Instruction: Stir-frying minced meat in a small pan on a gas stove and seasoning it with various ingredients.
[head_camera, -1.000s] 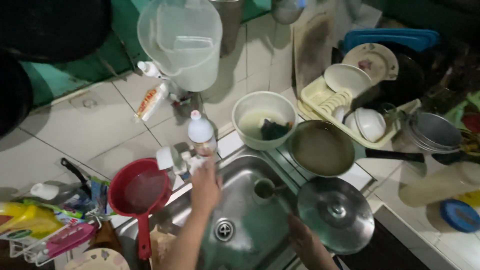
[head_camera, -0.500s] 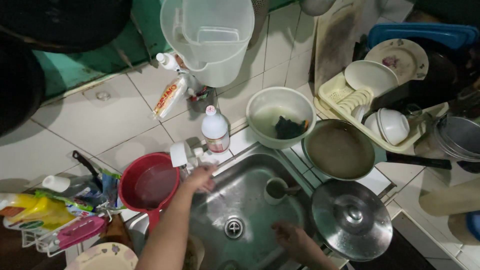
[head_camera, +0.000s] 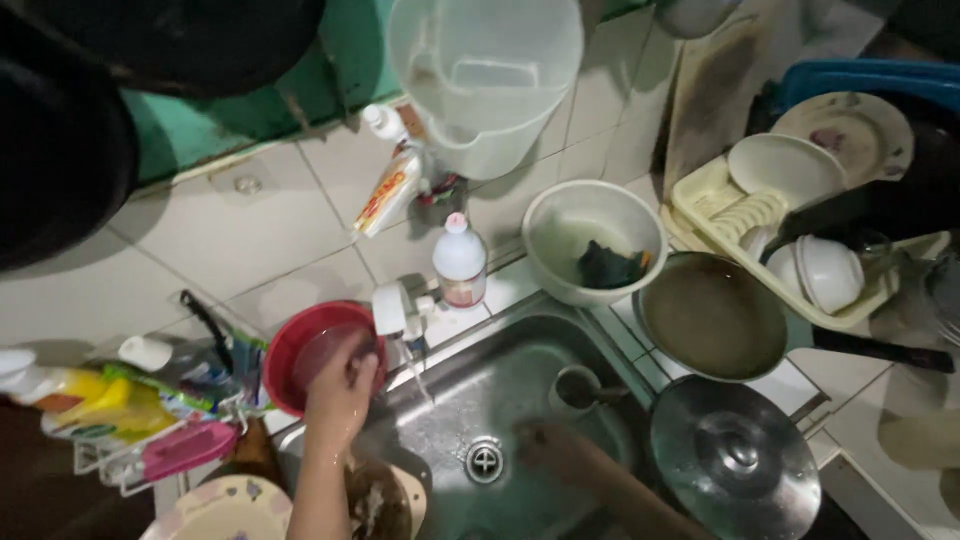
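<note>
Left hand (head_camera: 342, 385) at the sink's (head_camera: 450, 420) left rim, fingers against the red bowl (head_camera: 300, 350) by the tap (head_camera: 392, 312); thin water stream falling. Right hand (head_camera: 545, 445) blurred, low in the basin near the drain (head_camera: 485, 460). Cup (head_camera: 577, 388) stands in the basin. Steel lid (head_camera: 735, 462) at the right rim.

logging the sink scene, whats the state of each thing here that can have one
tap: running, thin stream into the sink
red bowl: upright, left hand on its rim
white bottle: upright, capped
frying pan: upright, murky inside
pot lid: knob up
mug: upright in sink
right hand: low in sink, blurred
</note>
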